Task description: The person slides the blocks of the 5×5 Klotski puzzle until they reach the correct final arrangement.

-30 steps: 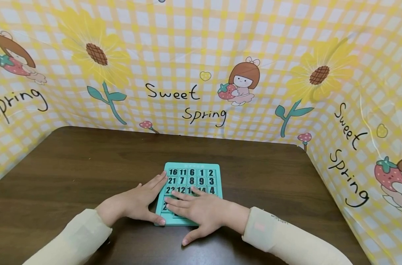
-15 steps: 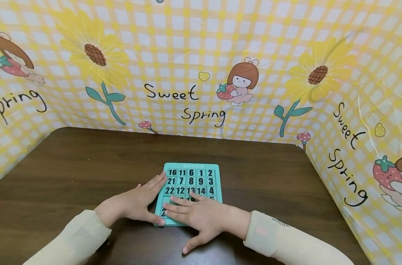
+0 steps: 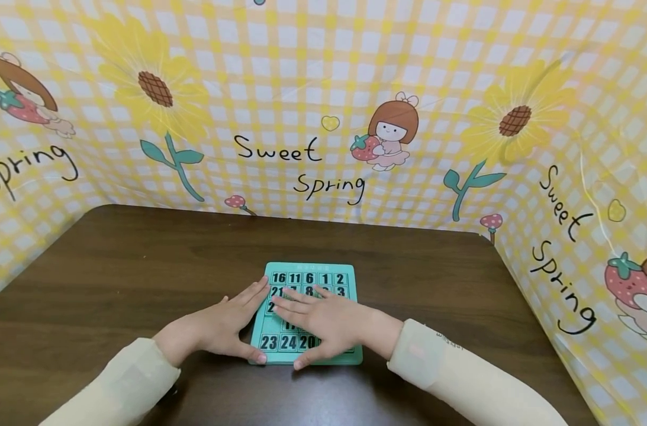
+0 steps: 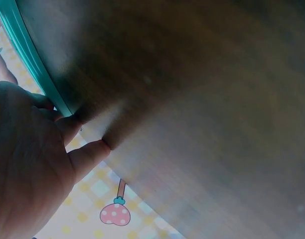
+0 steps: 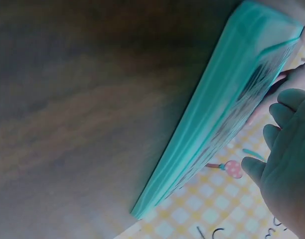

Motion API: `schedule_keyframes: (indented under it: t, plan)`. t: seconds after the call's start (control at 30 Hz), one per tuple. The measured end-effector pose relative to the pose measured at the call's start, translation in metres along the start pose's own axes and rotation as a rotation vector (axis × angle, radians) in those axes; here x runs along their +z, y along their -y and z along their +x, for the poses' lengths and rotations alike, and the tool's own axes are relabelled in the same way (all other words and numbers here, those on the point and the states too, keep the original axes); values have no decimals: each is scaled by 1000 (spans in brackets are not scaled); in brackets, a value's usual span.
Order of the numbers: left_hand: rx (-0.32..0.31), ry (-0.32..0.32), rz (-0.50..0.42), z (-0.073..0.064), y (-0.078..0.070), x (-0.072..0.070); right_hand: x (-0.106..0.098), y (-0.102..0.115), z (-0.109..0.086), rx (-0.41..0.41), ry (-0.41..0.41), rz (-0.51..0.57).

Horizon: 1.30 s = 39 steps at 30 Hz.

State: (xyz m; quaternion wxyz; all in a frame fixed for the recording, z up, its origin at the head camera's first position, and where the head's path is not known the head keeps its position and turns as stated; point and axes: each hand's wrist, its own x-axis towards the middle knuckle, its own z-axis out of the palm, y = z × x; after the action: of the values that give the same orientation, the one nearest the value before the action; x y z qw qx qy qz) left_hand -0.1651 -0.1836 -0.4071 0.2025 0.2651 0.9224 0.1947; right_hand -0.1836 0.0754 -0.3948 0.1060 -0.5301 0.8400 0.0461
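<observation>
A teal sliding number puzzle (image 3: pixel 308 358) with black-numbered tiles lies flat on the brown table. My left hand (image 3: pixel 219 324) rests along its left side, fingers stretched to the upper left edge and thumb at the near left corner. My right hand (image 3: pixel 325 324) is spread over the middle and right of the puzzle, covering several tiles. Tiles 23, 24 and 20 show in the near row, and a bare slot (image 3: pixel 272 324) lies above tile 23. In the right wrist view the right hand (image 5: pixel 287 159) hovers above the tile face with fingers extended.
A yellow checked cloth (image 3: pixel 280 77) printed with flowers and "Sweet Spring" stands around the back and sides of the table (image 3: pixel 184 236). Pale sleeves cover both forearms.
Tile 23 has slid toward the near edge, into the bottom row. My right hand then moved away from the near edge, uncovering bottom-row numbers. The left hand has stayed in place.
</observation>
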Motion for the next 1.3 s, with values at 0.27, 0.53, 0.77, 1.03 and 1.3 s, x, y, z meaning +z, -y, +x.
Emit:
schedule_keyframes:
  t: [0.27, 0.53, 0.77, 1.03, 1.3]
  plan:
    - [-29, 11, 6, 2, 3, 2, 4, -9, 6, 36, 7, 2]
    - [-6, 6, 4, 1, 0, 0, 7, -8, 10, 29, 13, 5]
    - [1, 5, 6, 1, 0, 0, 5, -3, 11, 27, 36, 30]
    - [2, 2, 5, 0, 0, -1, 5, 4, 7, 6, 40, 14]
    - [14, -9, 21, 1, 0, 0, 7, 12, 1, -35, 41, 12]
